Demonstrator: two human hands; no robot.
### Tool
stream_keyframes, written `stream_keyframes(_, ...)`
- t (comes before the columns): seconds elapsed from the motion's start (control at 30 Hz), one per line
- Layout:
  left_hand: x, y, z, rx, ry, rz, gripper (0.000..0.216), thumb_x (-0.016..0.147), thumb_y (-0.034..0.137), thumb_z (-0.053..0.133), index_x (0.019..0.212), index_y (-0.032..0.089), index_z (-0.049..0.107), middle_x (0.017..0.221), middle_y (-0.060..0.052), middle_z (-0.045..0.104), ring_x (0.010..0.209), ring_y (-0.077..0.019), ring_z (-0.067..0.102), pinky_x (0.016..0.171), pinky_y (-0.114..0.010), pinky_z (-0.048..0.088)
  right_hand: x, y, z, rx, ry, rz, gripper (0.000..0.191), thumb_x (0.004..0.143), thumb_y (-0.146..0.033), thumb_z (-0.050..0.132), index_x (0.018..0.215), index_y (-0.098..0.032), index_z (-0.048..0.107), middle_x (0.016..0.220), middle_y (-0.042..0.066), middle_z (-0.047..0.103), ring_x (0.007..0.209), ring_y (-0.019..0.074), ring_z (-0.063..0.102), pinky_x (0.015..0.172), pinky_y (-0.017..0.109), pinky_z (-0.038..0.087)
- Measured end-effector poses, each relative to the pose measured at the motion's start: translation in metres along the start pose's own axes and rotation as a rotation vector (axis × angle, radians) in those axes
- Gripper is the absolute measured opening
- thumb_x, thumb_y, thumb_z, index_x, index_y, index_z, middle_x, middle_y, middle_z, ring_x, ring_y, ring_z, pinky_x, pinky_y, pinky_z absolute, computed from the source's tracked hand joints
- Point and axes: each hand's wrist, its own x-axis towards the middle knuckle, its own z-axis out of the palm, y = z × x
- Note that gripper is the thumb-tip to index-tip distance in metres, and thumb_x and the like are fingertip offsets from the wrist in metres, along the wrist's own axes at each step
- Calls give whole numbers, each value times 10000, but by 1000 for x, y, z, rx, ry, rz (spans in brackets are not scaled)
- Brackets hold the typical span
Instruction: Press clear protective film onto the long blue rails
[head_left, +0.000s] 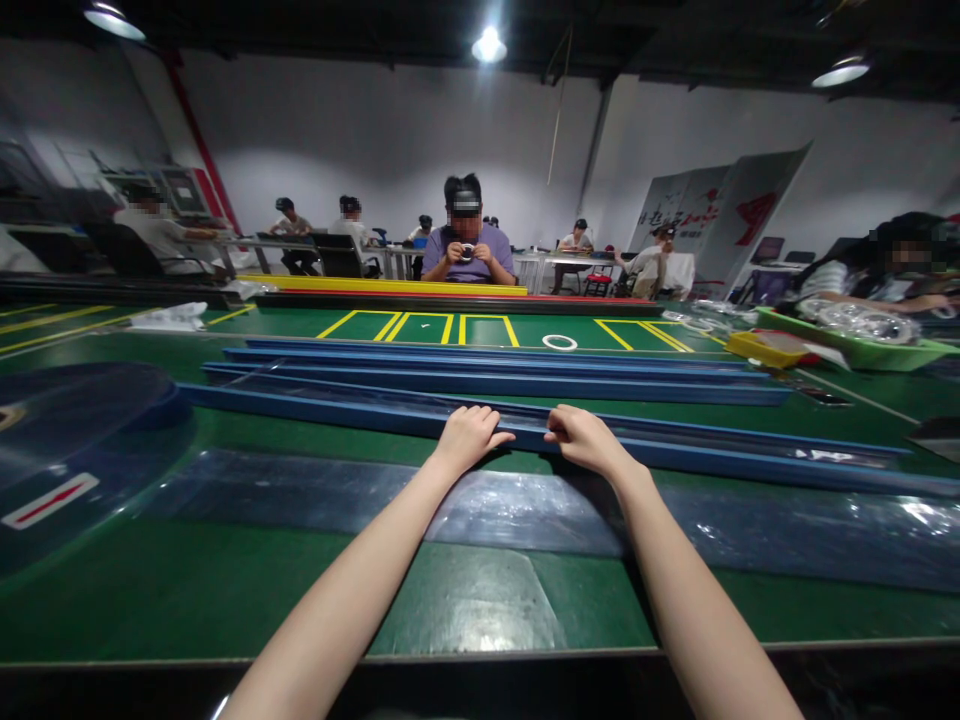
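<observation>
A long blue channel-shaped rail point(360, 408) lies across the table in front of me. My left hand point(469, 435) is on it just left of the middle, fingers laid into the channel and thumb along the near wall. A short way to the right, my right hand point(589, 440) grips the same rail with curled fingers. What lies under the fingertips is hidden. Nearer to me, a strip of clear plastic film point(517, 510) stretches flat beneath my forearms. A large roll of clear film point(75, 430) lies at the left.
Beyond are more blue rails point(637, 385), a white ring point(559, 342) and a long yellow bar point(390, 286). At right stand a green tray point(911, 352) holding wrapped items and a yellow bin point(765, 350). A co-worker point(469, 250) sits opposite; another point(877, 270) sits at right.
</observation>
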Motion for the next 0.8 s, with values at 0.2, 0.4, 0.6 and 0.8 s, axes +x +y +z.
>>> stream_keyframes(0.2, -2, -1, 0, 16, 18, -1, 421, 825, 541, 438, 707, 156, 561, 675, -36, 621, 661, -169, 558, 607, -286, 300, -5, 11, -8, 6, -39, 61, 45, 741, -208, 520, 719, -179, 545, 722, 21, 579, 631, 116, 485, 553, 211, 293)
stream_keyframes(0.4, -1, -1, -1, 10, 23, 16, 425, 829, 543, 432, 700, 158, 558, 685, -39, 623, 674, -165, 556, 610, -286, 293, -14, 36, -12, 63, -82, 185, 55, 714, -237, 539, 697, -186, 532, 685, 16, 597, 604, 116, 496, 528, 207, 297)
stream_keyframes(0.6, 1, 0, 1, 11, 38, 17, 427, 826, 544, 437, 687, 159, 557, 671, -37, 622, 663, -164, 554, 605, -285, 287, -16, 36, -14, 31, -85, 177, 67, 716, -245, 518, 679, -190, 506, 691, 16, 595, 596, 116, 486, 522, 211, 294)
stream_keyframes(0.8, 0, -1, 2, -1, 14, -2, 441, 822, 550, 436, 689, 149, 560, 669, -46, 616, 668, -168, 556, 602, -285, 296, -12, 20, -16, -45, -71, 145, 223, 756, -402, 517, 689, -189, 526, 730, 38, 607, 645, 139, 506, 556, 226, 307)
